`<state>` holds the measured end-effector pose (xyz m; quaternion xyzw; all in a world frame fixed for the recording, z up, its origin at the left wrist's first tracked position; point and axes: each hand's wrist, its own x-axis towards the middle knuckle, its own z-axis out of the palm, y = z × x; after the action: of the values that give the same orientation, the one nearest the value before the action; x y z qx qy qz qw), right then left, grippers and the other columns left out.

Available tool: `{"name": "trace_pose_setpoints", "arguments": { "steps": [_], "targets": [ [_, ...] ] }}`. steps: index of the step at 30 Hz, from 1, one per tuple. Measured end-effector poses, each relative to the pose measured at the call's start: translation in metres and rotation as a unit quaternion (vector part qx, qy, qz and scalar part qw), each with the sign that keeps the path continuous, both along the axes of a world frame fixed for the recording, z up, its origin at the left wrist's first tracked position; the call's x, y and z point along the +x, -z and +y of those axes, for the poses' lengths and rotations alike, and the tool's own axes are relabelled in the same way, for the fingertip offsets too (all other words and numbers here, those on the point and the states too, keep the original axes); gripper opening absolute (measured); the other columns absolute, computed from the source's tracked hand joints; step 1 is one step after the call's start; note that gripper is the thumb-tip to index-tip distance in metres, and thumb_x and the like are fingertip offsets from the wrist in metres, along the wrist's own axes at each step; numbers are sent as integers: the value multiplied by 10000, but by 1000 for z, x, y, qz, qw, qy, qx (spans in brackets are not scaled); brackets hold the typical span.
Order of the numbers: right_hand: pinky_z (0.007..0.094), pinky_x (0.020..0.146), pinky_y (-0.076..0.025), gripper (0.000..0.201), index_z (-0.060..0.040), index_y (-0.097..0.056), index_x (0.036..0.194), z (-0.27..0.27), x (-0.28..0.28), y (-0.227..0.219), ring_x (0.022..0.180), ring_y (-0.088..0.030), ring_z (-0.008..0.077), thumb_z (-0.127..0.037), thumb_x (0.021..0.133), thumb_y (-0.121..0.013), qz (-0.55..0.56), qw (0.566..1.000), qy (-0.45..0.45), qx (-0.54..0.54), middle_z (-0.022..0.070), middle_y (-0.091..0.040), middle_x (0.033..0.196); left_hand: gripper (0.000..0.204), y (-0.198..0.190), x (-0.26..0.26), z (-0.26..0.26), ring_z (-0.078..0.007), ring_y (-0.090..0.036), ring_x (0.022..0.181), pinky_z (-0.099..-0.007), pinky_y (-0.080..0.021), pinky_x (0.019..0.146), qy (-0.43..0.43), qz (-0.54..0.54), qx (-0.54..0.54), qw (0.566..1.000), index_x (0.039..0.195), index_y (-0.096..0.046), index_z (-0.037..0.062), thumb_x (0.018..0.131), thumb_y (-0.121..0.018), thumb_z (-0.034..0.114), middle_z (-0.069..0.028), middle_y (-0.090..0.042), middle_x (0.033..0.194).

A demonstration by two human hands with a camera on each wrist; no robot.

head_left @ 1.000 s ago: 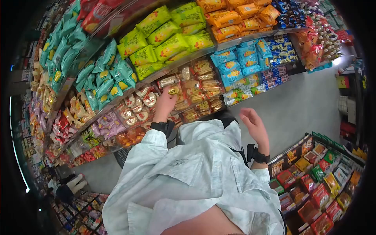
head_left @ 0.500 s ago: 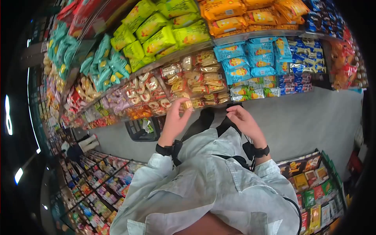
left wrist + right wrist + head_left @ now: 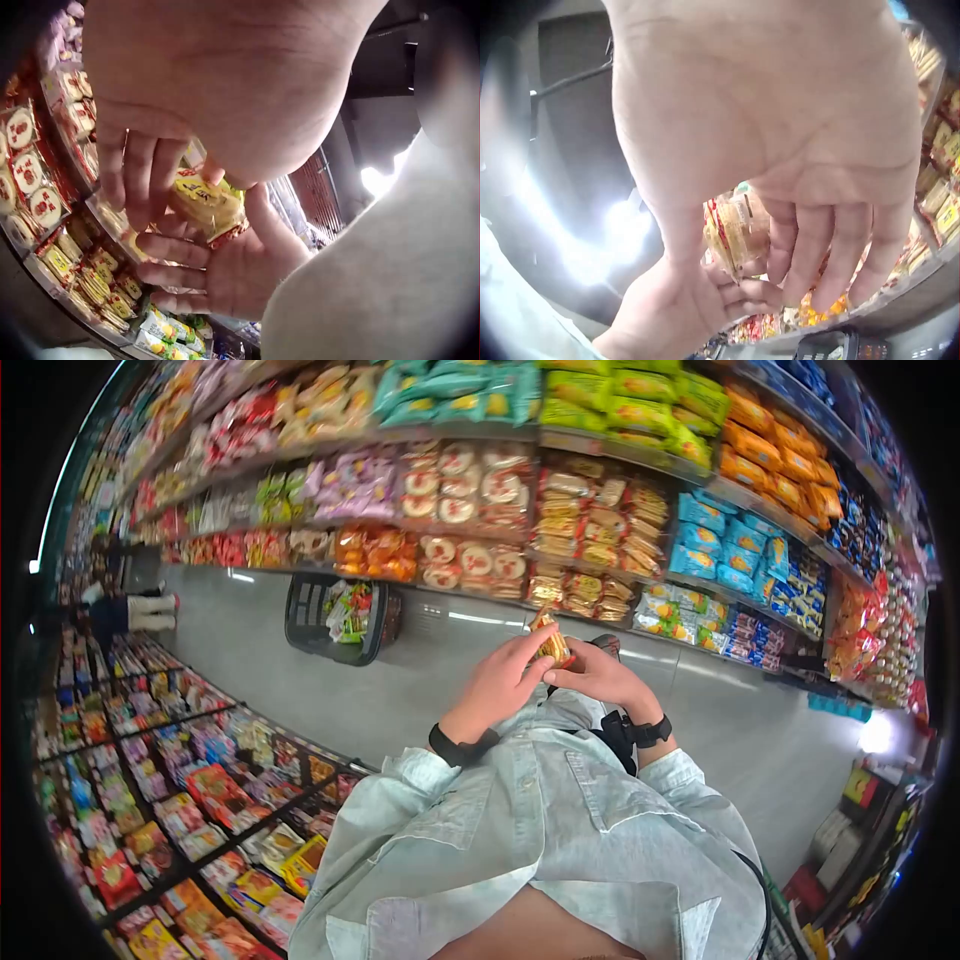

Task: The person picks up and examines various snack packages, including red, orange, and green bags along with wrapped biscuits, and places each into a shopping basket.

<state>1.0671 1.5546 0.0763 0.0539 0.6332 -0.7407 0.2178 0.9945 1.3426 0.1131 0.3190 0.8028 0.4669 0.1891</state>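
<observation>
A small clear-and-yellow snack packet (image 3: 553,646) with red edging is between my two hands, in front of my body. Pale, biscuit-like pieces show through its wrapper in the left wrist view (image 3: 206,202). My left hand (image 3: 497,685) pinches it from the left with thumb and fingers. From the other side my right hand (image 3: 607,676) grips its lower end between thumb and index finger. The right hand's other fingers (image 3: 176,277) stretch beneath it, seen from the left wrist. In the right wrist view my own palm partly hides the packet (image 3: 739,225).
Beyond my hands a long shelf (image 3: 480,600) holds bagged snacks in rows, including blue packets (image 3: 725,545) at the right. A black shopping basket (image 3: 335,630) with a few packets stands on the grey floor (image 3: 440,640). Another display (image 3: 180,780) lines the left.
My left hand has come away from the shelf with the packet and drawn it toward my body. The right hand has moved in to meet it. My view has turned left.
</observation>
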Motion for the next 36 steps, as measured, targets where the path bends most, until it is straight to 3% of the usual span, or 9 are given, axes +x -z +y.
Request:
{"name": "trace_pose_setpoints", "arguments": {
  "steps": [7,11,14,17,20,27,29,32,36],
  "targets": [
    [352,810,-537,438,-50,-685,1291,-178,-13,-21,861,-656,156,-389,1019,-743,46,959,-189,208,74,-739,968,522,19,36,-205,-411,-709,996,-507,-561,851,-50,47,-60,996,1568,-523,216,1058,-620,266,-180,-751,1079],
    [395,764,-545,408,-70,-704,1286,-267,-50,-32,810,-696,250,-288,946,-753,105,906,-335,237,150,-742,923,578,-5,72,-298,-356,-740,973,-463,-570,863,-265,-94,-21,959,1585,-486,153,1046,-639,299,-171,-763,1055],
    [400,858,-555,435,-59,-669,1352,-334,-72,-34,943,-711,297,-172,936,-729,170,855,-417,257,162,-750,1033,566,5,98,-346,-328,-752,985,-426,-575,865,-438,-167,44,882,1547,-511,116,1040,-653,325,-154,-773,1041],
    [424,878,-559,413,-66,-669,1329,-389,-89,-31,1007,-708,348,-142,925,-709,219,805,-488,255,178,-748,1079,469,12,113,-391,-321,-757,991,-410,-578,860,-505,-193,20,841,1429,-612,98,1037,-666,350,-152,-773,1035],
    [442,869,-560,380,-75,-673,1302,-440,-111,-23,1015,-711,371,-144,929,-704,230,769,-538,256,179,-749,1076,372,48,130,-428,-252,-737,892,-379,-565,816,-507,-137,-14,851,1292,-692,71,1025,-700,330,-137,-755,989],
    [499,872,-556,406,-65,-575,1285,-575,-183,2,1038,-711,441,-234,942,-713,192,739,-607,220,220,-750,1083,352,53,100,-510,-410,-709,962,-466,-556,830,-547,-196,-96,808,1192,-706,48,1041,-629,357,-203,-740,1021],
    [477,842,-556,379,-62,-550,1245,-615,-205,10,1013,-720,413,-243,956,-716,195,745,-602,213,206,-746,1055,364,39,76,-539,-424,-700,980,-469,-555,838,-569,-209,-135,784,1177,-703,38,1048,-615,367,-213,-735,1024],
    [461,815,-553,364,-53,-546,1202,-665,-236,18,986,-721,400,-266,966,-722,198,761,-586,197,196,-741,1039,357,29,42,-586,-407,-709,992,-465,-554,840,-594,-213,-133,764,1161,-702,27,1044,-630,356,-206,-743,1025],
    [442,792,-545,388,-39,-560,1172,-698,-284,11,934,-706,398,-309,965,-745,226,767,-567,198,180,-730,1019,299,14,-14,-642,-299,-771,982,-386,-578,829,-560,-156,-147,800,1224,-690,20,1058,-668,267,-177,-780,1019]
  ]
}}
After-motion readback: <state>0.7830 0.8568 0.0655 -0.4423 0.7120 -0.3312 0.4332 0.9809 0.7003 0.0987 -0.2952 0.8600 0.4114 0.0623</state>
